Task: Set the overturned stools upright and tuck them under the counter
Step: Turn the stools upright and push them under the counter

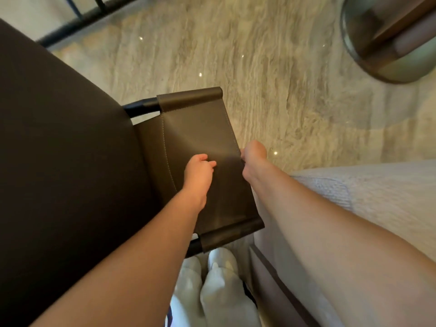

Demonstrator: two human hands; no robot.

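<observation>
Stool, seat upward on the pale floor, is gripped by its leather backrest: left hand curled on the inner face, right hand clasped on the outer edge. Righting is judged done. A level slide under the counter, which is not identifiable here, is called for next.

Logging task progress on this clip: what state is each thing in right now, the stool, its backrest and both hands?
Stool: seat facing up, apparently upright on the floor.
Backrest: held from both sides.
Left hand: fingers curled, gripping the backrest on the seat side.
Right hand: gripping the backrest's outer edge, fingertips hidden behind it.
Round metal base: standing on the floor, untouched.
</observation>
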